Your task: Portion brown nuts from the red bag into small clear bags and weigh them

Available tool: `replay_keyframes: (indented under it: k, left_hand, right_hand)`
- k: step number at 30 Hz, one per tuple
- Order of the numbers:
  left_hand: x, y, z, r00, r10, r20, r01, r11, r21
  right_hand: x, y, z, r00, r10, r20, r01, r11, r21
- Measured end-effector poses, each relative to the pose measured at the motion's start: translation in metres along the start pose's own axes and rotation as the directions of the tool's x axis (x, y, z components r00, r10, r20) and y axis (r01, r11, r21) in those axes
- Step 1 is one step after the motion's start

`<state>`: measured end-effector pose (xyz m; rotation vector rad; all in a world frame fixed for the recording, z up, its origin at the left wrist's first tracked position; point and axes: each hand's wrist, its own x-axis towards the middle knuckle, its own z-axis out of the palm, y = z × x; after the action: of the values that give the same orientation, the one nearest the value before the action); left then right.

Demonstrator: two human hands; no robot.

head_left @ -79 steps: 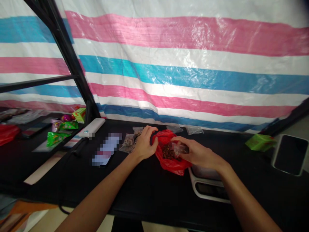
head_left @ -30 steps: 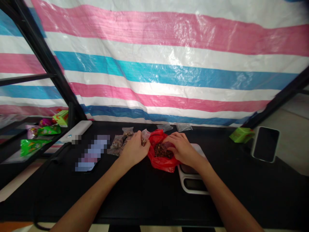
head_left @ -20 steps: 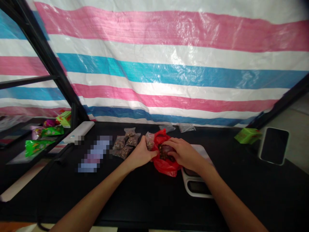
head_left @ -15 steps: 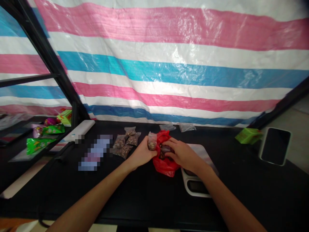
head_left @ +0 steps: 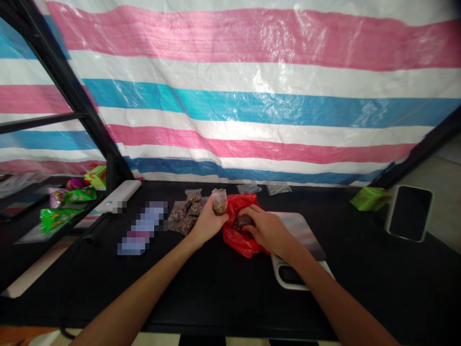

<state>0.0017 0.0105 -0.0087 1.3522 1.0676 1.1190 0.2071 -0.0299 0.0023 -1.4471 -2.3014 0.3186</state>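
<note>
My left hand [head_left: 206, 224] is closed round a small clear bag [head_left: 219, 201] partly filled with brown pieces, held upright above the black table [head_left: 223, 293]. Just right of it lies an open red plastic bag [head_left: 238, 239] with more brown pieces inside. My right hand [head_left: 267, 231] reaches into that red bag, its fingers curled among the pieces; what they pinch is hidden. Several filled small bags [head_left: 188, 215] lie in a cluster left of my left hand.
A white kitchen scale [head_left: 298, 250] sits under my right forearm. Two empty clear bags [head_left: 266, 188] lie by the striped tarp wall. A green box [head_left: 370, 198] and a dark phone-like device [head_left: 408, 212] stand at the right. Green snack packets [head_left: 59, 215] and a white bar [head_left: 120, 194] lie left.
My left hand picked a small bag up from the cluster and raised it upright beside the red bag. My right hand stayed in the red bag.
</note>
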Motion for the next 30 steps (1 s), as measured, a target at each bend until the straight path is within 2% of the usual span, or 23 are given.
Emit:
replay_keyframes:
  k: [3, 6, 9, 13, 15, 17, 20, 23, 25, 28, 30]
  left_hand:
    - [0.000, 0.004, -0.003, 0.995, 0.097, -0.033, -0.091, 0.985, 0.147]
    - [0.001, 0.005, -0.006, 0.993, 0.115, -0.006, -0.111, 0.970, 0.216]
    - [0.001, 0.005, -0.007, 0.997, 0.010, 0.071, -0.021, 0.988, 0.150]
    - [-0.004, 0.008, -0.005, 0.970, -0.185, 0.157, 0.197, 0.978, -0.064]
    - [-0.005, 0.010, -0.004, 0.964, -0.207, 0.170, 0.227, 0.967, -0.113]
    - [-0.004, 0.010, -0.003, 0.980, -0.161, 0.121, 0.170, 0.983, -0.070]
    - [0.002, 0.006, -0.006, 1.000, 0.025, 0.019, -0.027, 0.995, 0.097]
    - [0.007, 0.003, -0.010, 0.979, 0.204, -0.015, -0.195, 0.955, 0.224]
    - [0.007, 0.002, -0.012, 0.977, 0.213, -0.024, -0.200, 0.945, 0.258]
    - [0.005, 0.003, -0.011, 0.988, 0.155, -0.004, -0.150, 0.959, 0.242]
    - [0.003, 0.004, -0.009, 0.976, 0.207, 0.062, -0.216, 0.949, 0.229]
  right_hand:
    - [0.000, -0.004, -0.001, 1.000, -0.023, 0.005, 0.022, 0.999, 0.048]
    - [0.001, -0.008, -0.003, 0.997, -0.075, 0.005, 0.075, 0.995, 0.066]
    - [0.002, -0.009, -0.002, 0.995, -0.101, -0.015, 0.101, 0.994, 0.037]
    - [0.003, -0.007, 0.002, 0.997, -0.081, -0.015, 0.081, 0.997, 0.002]
    - [0.003, -0.006, 0.004, 0.997, -0.074, -0.026, 0.074, 0.997, -0.010]
    - [0.003, -0.005, 0.005, 0.997, -0.068, -0.024, 0.067, 0.998, -0.019]
    - [0.003, -0.005, 0.003, 0.998, -0.062, -0.012, 0.062, 0.998, 0.010]
    - [0.004, -0.005, -0.001, 0.999, -0.017, -0.046, 0.022, 0.993, 0.119]
    - [0.004, -0.005, -0.004, 0.998, 0.022, -0.056, -0.006, 0.961, 0.275]
    - [0.006, -0.005, -0.007, 0.997, 0.051, -0.063, -0.004, 0.805, 0.593]
    - [0.006, -0.005, -0.008, 0.995, 0.050, -0.083, 0.029, 0.663, 0.748]
